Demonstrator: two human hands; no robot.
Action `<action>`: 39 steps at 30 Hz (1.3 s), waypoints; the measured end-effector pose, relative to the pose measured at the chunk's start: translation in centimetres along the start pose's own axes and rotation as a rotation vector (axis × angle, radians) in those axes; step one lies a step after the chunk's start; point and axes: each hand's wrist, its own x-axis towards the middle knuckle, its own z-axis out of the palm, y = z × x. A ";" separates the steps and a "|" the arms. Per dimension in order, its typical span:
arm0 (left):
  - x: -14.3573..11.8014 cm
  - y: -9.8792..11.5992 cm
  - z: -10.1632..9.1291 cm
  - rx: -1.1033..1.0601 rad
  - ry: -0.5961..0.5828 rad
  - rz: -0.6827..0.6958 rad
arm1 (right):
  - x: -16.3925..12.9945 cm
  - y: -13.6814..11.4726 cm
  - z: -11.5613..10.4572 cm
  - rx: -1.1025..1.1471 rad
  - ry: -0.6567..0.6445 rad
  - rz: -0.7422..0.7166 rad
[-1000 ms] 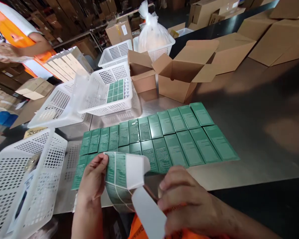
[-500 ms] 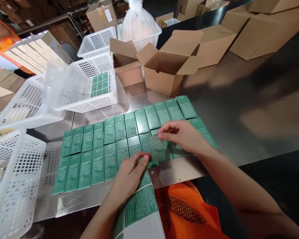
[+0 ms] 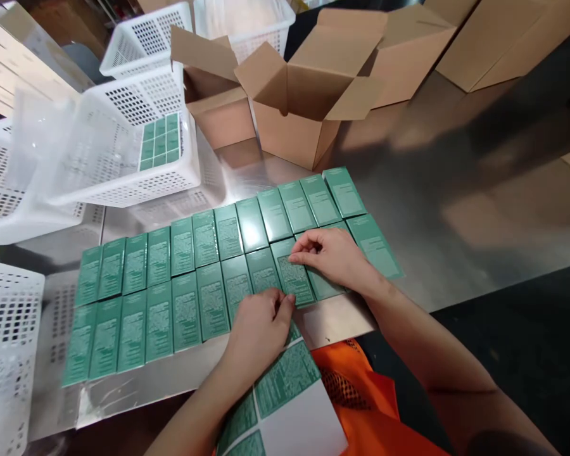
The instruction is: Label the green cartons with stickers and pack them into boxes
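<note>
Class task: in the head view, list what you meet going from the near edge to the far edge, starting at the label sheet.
Label sheet → left hand → two rows of green boxes → open cardboard carton → white baskets at the back.

A shiny steel tabletop (image 3: 456, 183) fills the scene, catching soft light and blurred brown reflections. Its dark front edge (image 3: 513, 329) runs along the lower right. Open cardboard boxes (image 3: 304, 95) stand at the far side, with more closed cartons (image 3: 508, 31) behind them. White perforated plastic baskets (image 3: 123, 158) crowd the left end.
</note>
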 end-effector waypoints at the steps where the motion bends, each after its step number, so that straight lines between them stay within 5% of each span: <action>1: 0.1 0.1 0.0 0.028 -0.004 -0.009 | 0.0 0.1 0.0 -0.009 -0.002 -0.001; 23: 0.7 1.1 -0.2 0.309 -0.084 -0.020 | -0.8 0.3 1.2 -0.209 0.033 -0.151; 28: 0.3 1.7 -0.4 0.451 -0.104 0.000 | -0.9 0.6 1.3 -0.253 0.194 -0.071; 32: -0.7 1.5 -0.4 0.533 -0.095 -0.010 | -0.4 1.2 1.0 -0.201 0.166 -0.086; 35: -1.5 0.2 -1.1 0.396 -0.015 -0.006 | -0.4 1.2 0.7 -0.096 0.180 -0.110; 39: -2.2 -2.1 -3.7 0.046 0.359 -0.034 | -2.5 -0.4 1.1 0.254 0.235 -0.096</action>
